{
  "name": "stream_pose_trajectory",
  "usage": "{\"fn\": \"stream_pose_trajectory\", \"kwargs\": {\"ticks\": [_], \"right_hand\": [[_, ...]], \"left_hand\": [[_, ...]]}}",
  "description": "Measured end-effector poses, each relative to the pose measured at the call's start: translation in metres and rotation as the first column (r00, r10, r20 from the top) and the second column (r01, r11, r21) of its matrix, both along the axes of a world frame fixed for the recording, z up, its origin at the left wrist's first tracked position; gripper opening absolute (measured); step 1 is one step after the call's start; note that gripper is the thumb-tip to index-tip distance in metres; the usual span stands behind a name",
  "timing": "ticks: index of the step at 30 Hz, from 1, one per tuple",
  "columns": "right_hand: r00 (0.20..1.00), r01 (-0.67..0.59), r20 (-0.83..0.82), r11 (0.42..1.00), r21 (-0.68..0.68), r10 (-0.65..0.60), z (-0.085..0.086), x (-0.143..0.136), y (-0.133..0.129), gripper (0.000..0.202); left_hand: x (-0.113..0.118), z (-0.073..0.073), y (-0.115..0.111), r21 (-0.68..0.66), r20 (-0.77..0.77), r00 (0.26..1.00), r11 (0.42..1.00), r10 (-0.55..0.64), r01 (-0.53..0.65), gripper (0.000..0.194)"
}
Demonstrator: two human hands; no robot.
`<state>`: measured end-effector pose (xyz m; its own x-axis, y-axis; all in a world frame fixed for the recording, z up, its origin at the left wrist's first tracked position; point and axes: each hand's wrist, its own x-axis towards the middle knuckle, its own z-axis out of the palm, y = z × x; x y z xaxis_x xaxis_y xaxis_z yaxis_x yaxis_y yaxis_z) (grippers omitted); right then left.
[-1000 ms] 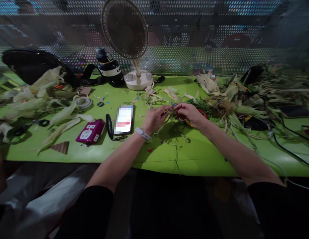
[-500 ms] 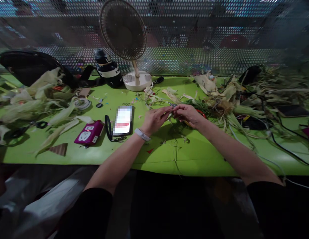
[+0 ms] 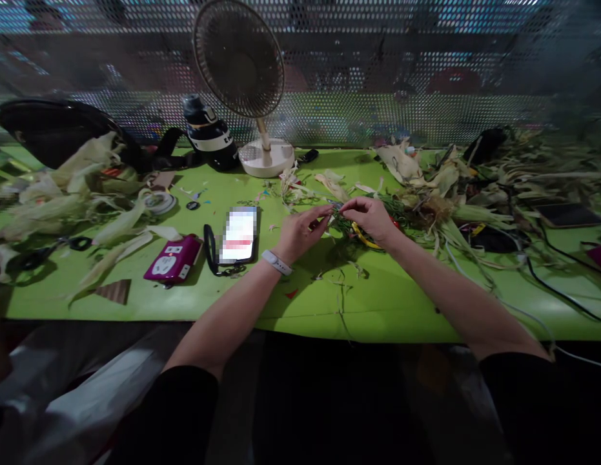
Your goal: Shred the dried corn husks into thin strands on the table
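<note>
My left hand (image 3: 303, 234), with a pale band on its wrist, is closed in a pinch above the green table. Just right of it, my right hand (image 3: 370, 218) pinches too, a small gap from the left fingertips. Whatever lies in either pinch is too small to make out. Thin green plant strands (image 3: 346, 227) spread below and between the fingers. Under my right hand shows a yellow curved handle (image 3: 366, 237), partly covered by the hand. Dry corn husk pieces (image 3: 333, 186) lie just behind the hands.
Left of my hands lie a phone (image 3: 239, 236), a magenta case (image 3: 173, 259) and black scissors (image 3: 43, 253) among husks. A fan (image 3: 266, 158) and a bottle (image 3: 212, 139) stand behind. Piled husks (image 3: 438, 184) and cables (image 3: 556, 284) are at the right.
My right hand has drawn slightly right, away from the left fingertips, opening a small gap. More of the yellow handle and green strands shows beneath it. My left hand has barely moved.
</note>
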<state>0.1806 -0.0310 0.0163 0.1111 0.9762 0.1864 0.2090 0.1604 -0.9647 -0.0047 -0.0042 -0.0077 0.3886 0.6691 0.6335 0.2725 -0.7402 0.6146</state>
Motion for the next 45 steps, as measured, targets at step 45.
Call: {"fn": "stream_pose_trajectory", "kwargs": {"ticks": [45], "right_hand": [[0.972,-0.052,0.234,0.991,0.126,0.021,-0.01,0.032,0.018,0.017]], "left_hand": [[0.002,-0.004,0.012,-0.076,-0.38,0.921,0.995,-0.085,0.061,0.021]]}}
